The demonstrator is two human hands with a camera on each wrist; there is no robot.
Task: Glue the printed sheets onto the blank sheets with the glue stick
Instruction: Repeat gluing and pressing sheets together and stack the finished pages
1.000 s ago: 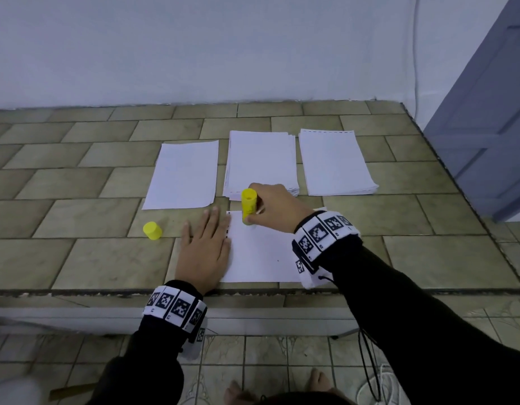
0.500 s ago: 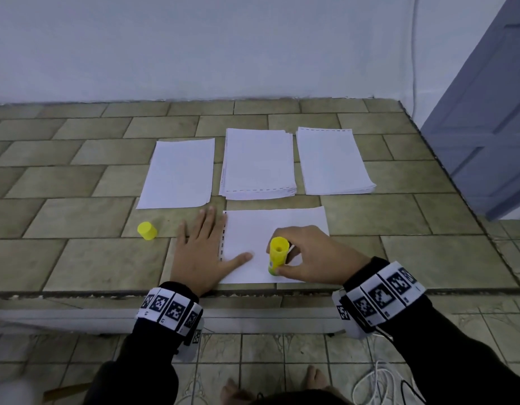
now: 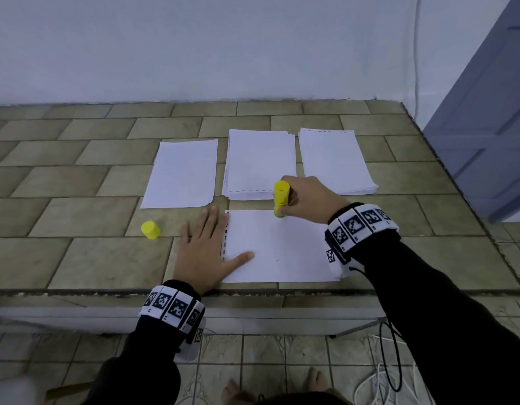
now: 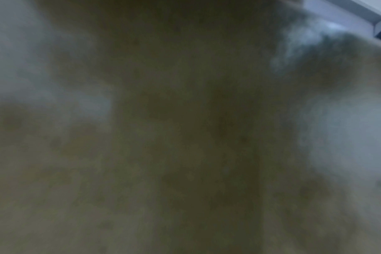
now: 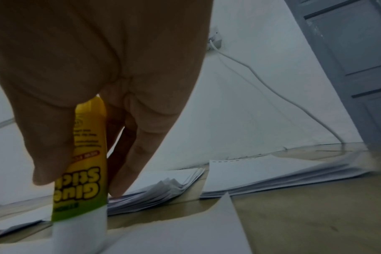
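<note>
Right hand [image 3: 308, 200]: we see its fingers grasping the glue stick [image 3: 281, 199], upright, tip on the far edge of the front sheet [image 3: 279, 252].
Left hand [image 3: 203, 252]: we see it flat, fingers straight, thumb pressing that sheet's left margin.
Cap [image 3: 150, 230]: standing left of this hand.
Paper stacks [image 3: 260, 163]: just behind the sheet.

A tan tiled table [image 3: 77, 258] carries three white paper piles in a far row: a left sheet [image 3: 181, 173], a middle stack [image 3: 260, 159] and a right stack [image 3: 334, 159]. Nearer lies a single sheet [image 3: 282, 252], with a yellow cap [image 3: 150, 229] to its left.
</note>
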